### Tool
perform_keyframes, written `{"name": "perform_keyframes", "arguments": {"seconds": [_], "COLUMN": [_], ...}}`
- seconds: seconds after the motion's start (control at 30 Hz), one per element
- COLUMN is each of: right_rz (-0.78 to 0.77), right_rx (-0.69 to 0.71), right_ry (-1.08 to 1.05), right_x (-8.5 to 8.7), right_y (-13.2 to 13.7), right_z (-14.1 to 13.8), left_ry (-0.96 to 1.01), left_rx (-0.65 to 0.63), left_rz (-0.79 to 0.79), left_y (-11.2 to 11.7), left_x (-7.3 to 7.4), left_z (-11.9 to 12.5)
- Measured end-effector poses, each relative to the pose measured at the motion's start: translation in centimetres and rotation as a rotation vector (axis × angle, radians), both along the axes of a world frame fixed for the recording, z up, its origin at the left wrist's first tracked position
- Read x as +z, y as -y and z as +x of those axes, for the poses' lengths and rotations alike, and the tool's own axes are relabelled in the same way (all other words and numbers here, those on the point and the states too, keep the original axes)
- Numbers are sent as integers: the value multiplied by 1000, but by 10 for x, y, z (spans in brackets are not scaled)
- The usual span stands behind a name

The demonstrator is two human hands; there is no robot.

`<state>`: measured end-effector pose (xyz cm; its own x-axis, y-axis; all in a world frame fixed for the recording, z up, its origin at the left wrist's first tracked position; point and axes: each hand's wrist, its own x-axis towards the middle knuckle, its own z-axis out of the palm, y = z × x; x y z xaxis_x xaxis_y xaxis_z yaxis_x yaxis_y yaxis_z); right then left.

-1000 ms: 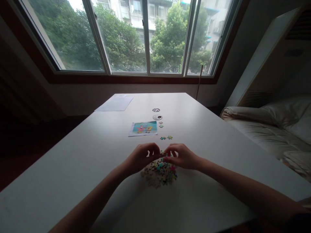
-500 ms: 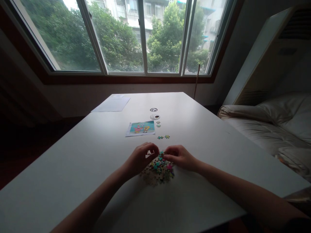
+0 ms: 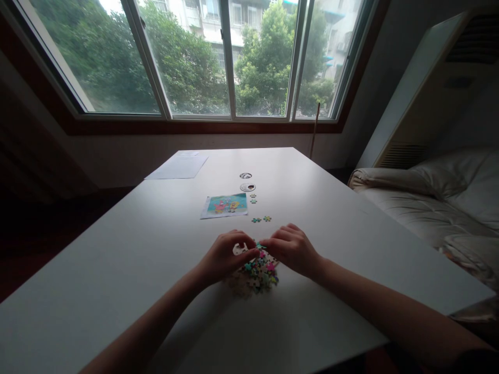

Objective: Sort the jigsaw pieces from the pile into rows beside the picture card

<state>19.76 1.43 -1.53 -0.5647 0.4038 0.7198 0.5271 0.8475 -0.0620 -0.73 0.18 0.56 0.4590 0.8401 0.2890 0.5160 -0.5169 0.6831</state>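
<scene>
A loose heap of jigsaw puzzle pieces (image 3: 255, 280), some coloured side up and others plain tan, lies on the white table. Above its far edge a small teal puzzle piece (image 3: 260, 245) sits between my two hands. My left hand (image 3: 228, 255) is curled in a pinch, thumb and fingertips at the piece's left side. From the right, the fingers of my right hand (image 3: 294, 249) close on the same piece, with the thumb mostly hidden. Beyond the hands are a few separate pieces (image 3: 256, 220) and a colourful cartoon picture sheet (image 3: 227, 205).
Two round black-and-white items (image 3: 247, 187) lie farther back on the table (image 3: 331, 218). White paper (image 3: 177, 167) rests at the far left corner. A pale sofa (image 3: 421, 202) stands to the right, and a window (image 3: 230, 62) is ahead.
My right hand has turned more palm-down, its thumb dropping from view. My left thumb has moved right, so the fingertips of both hands now meet at the teal piece.
</scene>
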Motion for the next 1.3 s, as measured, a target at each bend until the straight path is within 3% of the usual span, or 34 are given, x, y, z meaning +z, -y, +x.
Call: {"name": "perform_keyframes", "arguments": {"seconds": [0.33,0.47,0.73,1.3], "right_rz": [27,33,21,-6], "right_rx": [-13,-14,-19,31], "right_ry": [46,62,68,96], "right_x": [1,1,5,2], "right_y": [0,0,3,0], "right_z": [2,2,0,2], "left_ry": [266,372,488,490], "left_rx": [-10,46,26,-80], "left_rz": [-359,-480,-509,-467], "left_y": [-3,-3,-3,-2], "left_x": [-6,-8,-8,-14], "left_z": [2,6,10,11]}}
